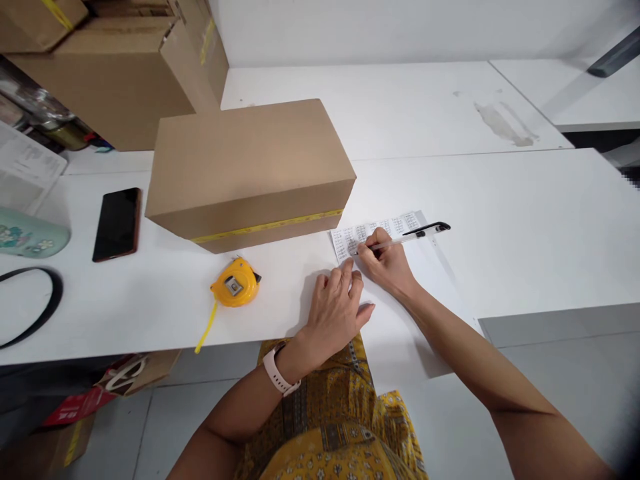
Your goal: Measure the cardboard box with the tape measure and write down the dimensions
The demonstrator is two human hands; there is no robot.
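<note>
"Where's the pen?"

"The pen [397,241] is in the right hand [383,260], pinched between thumb and fingers, slanting up to a black clip end. Its tip is down on the paper [433,263], among small columns of handwriting [345,241]."

"And the other hand?"

"The left hand [336,300] lies palm down just beside it, fingers loosely apart and a little bent, thumb out to the side. The forefinger reaches the sheet's edge; I can't tell if it presses. There's a pale pink watch strap [277,370] on that wrist."

"Does the paper sit wholly on the table [525,227]?"

"No, its lower part runs over the front edge, near the patterned yellow clothing [330,407]."

"What's closest to it?"

"A closed cardboard box [250,160], just beyond the written corner and to the left, with a yellow strip along its near side. In front of that lies a yellow tape measure [236,285], its tongue poking out toward the table's edge."

"And further left?"

"A dark-screened phone [117,225], lying flat, then a pale green flowered bottle [35,235] and a black loop [55,297], partly out of sight. Bigger cartons [115,80] stand behind, against the wall. On the far right side, there's a greyish patch [503,125] on the white surface."
</note>
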